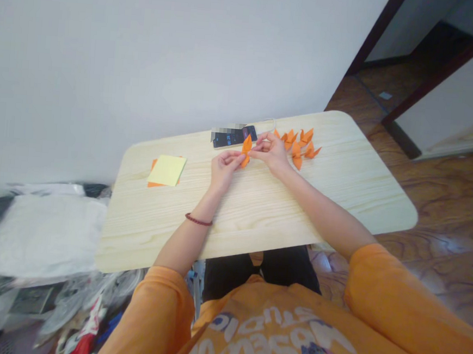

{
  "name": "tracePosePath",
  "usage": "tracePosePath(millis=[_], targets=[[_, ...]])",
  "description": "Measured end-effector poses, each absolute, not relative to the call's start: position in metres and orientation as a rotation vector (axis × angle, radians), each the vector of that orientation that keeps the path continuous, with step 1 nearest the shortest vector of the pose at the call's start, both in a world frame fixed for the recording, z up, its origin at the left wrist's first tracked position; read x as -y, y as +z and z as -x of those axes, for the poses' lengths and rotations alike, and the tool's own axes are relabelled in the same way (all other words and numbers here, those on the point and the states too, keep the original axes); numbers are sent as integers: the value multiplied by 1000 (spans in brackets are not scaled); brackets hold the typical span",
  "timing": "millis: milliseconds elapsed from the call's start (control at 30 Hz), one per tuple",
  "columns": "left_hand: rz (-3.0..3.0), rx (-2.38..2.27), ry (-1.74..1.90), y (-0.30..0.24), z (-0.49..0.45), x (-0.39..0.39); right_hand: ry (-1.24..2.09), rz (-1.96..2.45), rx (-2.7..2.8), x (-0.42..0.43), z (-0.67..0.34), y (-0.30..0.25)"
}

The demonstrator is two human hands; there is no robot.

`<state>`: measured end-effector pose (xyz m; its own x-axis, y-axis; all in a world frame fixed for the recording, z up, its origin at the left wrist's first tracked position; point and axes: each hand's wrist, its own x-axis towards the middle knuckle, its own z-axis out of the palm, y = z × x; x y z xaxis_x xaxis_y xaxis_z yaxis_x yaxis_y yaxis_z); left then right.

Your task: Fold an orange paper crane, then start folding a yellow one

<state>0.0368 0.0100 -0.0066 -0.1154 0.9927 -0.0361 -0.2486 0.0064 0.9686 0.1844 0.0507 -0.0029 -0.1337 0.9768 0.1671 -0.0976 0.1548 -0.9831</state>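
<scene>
An orange origami figure with pointed flaps is held just above the table's middle. My left hand pinches its lower left side between thumb and fingers. From the other side, my right hand has its thumb and fingertips closed at the figure's centre; the fingers partly cover where they meet the paper. Several finished-looking orange origami figures lie grouped just right of my right hand, one of them partly hidden behind it.
The pale wooden table stands against a white wall. A phone with a lit screen and a cable lies behind my hands. At the left are square yellow paper sheets over orange ones. Bags and clutter crowd the floor left of the table.
</scene>
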Motion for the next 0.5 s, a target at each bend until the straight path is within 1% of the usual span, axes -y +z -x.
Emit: tracePosePath(millis=[233, 500], targets=[[-958, -1094, 1387, -7, -34, -11, 1212, 910, 1368, -48, -184, 1], [-1221, -1298, 1457, -5, -31, -11, 1186, 931, 1415, -51, -187, 1]])
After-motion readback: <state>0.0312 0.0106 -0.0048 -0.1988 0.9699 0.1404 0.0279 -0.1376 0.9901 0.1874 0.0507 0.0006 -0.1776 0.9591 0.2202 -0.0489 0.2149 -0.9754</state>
